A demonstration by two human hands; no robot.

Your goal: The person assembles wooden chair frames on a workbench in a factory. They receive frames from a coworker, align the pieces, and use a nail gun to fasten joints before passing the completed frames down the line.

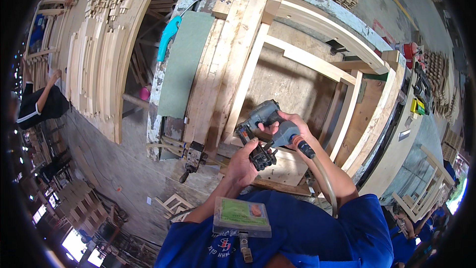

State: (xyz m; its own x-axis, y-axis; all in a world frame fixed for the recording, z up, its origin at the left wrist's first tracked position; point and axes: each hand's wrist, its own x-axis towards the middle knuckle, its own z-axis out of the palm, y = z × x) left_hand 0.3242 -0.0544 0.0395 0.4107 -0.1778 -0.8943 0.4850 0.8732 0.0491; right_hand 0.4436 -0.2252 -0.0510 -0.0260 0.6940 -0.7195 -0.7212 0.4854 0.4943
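Observation:
A grey and black pneumatic nail gun point(265, 114) is held above the near end of a wooden frame point(317, 64). My right hand point(296, 125) is closed round its grip, with an air hose point(325, 181) joined to the fitting below. My left hand point(241, 165) grips the black magazine point(260, 156), thumb on top. The frame, with a curved far rail and pale inner slats, lies on the workbench between long wooden beams point(230, 64). Part of its near side is hidden behind the nail gun and my hands.
Left of the beams lie a green mat point(184, 64) and a turquoise-handled tool point(169, 37). A lever valve point(193, 158) sits at the bench's near left corner. Stacked wooden strips point(101, 69) fill a table further left, where another person point(44, 101) works. A chair frame point(421, 188) stands at right.

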